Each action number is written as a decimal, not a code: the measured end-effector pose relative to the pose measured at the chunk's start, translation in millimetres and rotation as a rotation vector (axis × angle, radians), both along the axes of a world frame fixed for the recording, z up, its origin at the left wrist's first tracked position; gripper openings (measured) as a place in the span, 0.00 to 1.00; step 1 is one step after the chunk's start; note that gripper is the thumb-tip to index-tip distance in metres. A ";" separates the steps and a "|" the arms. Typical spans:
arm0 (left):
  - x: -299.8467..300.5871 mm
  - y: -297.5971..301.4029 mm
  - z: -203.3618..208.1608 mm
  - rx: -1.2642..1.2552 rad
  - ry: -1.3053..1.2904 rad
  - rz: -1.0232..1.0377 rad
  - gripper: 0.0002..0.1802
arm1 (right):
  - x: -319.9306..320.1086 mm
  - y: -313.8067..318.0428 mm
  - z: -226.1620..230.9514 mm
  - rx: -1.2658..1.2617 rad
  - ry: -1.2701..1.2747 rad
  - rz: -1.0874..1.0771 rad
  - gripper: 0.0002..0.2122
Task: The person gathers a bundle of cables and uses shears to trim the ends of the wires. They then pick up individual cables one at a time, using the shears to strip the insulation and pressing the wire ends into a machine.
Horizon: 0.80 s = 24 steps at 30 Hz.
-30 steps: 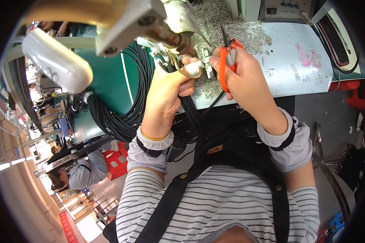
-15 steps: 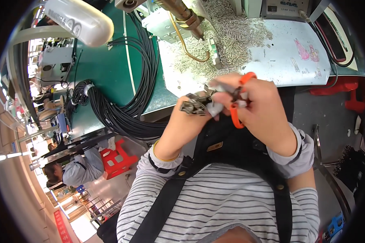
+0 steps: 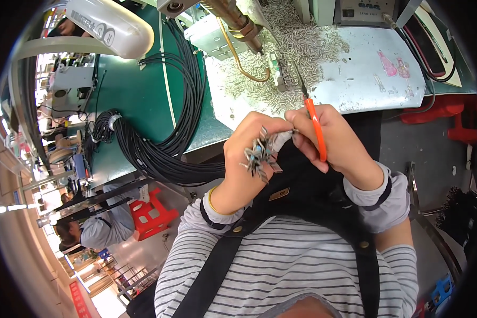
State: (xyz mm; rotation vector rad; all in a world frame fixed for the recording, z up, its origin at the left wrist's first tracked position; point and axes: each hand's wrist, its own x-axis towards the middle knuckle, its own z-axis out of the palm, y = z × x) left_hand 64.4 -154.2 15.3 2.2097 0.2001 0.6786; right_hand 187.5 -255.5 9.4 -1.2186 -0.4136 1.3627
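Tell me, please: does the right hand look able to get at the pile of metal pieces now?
Probably yes: the metal pieces lie just ahead of the right hand, and only the orange tool it holds might get in the way.

- Two bare hands: the wearer's left hand [image 3: 239, 151] and right hand [image 3: 334, 132]
- One orange-handled tool [image 3: 316, 124]
- Several metal connectors [image 3: 258, 153], too bunched to count
- Small metal pieces [image 3: 326, 45], far too many to count
- One large bundle of black cable [image 3: 159, 164]
- One white cylinder [image 3: 111, 29]
- One yellow bracelet [image 3: 212, 202]
- Two pale sleeve cuffs [image 3: 373, 193]
- Two brass studs [image 3: 364, 245]
- At least one red stool [image 3: 152, 213]
- At least one co-worker [image 3: 98, 231]
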 end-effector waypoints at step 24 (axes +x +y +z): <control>-3.6 4.8 9.8 -1.433 0.257 0.130 0.05 | 2.1 -6.2 -21.5 0.646 -1.600 -0.329 0.15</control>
